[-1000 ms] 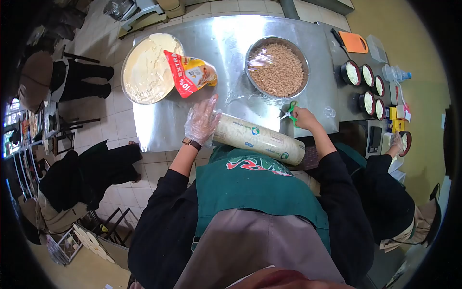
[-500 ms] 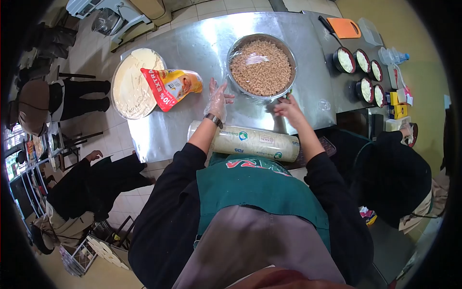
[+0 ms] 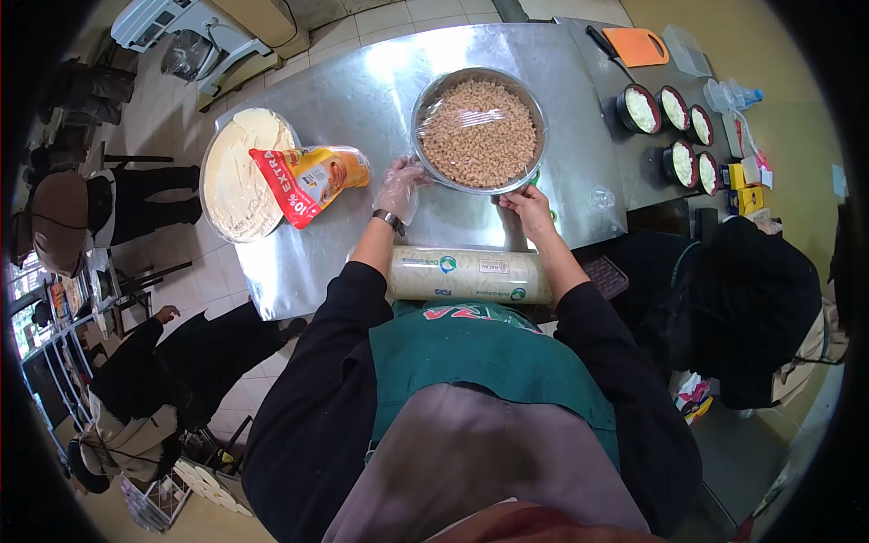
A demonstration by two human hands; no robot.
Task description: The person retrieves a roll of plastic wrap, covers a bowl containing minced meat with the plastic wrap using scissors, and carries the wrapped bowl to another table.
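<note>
A round metal bowl (image 3: 414,136) full of brown crumbly pieces (image 3: 478,140) stands on the steel table, with clear plastic wrap (image 3: 480,116) stretched over its top. My left hand (image 3: 398,188), in a clear glove, has its fingers curled at the bowl's lower left edge. At the near rim, my bare right hand (image 3: 530,213) closes its fingertips on the bowl's edge; how much wrap is caught there is hidden. Something green, partly covered, lies beside the right hand. Just in front of my apron rests a large roll of plastic wrap (image 3: 471,276).
To the left, a red and yellow pouch (image 3: 312,181) leans over a wide pan of cream-coloured mixture (image 3: 237,185). Several dark bowls with white contents (image 3: 641,110) and an orange cutting board (image 3: 635,47) occupy the right side. A co-worker (image 3: 751,308) stands at right; others are at left.
My right hand has moved in to the bowl's near rim and closed its fingers there. The left hand has shifted up to the bowl's side, fingers curling in. The view has shifted slightly.
</note>
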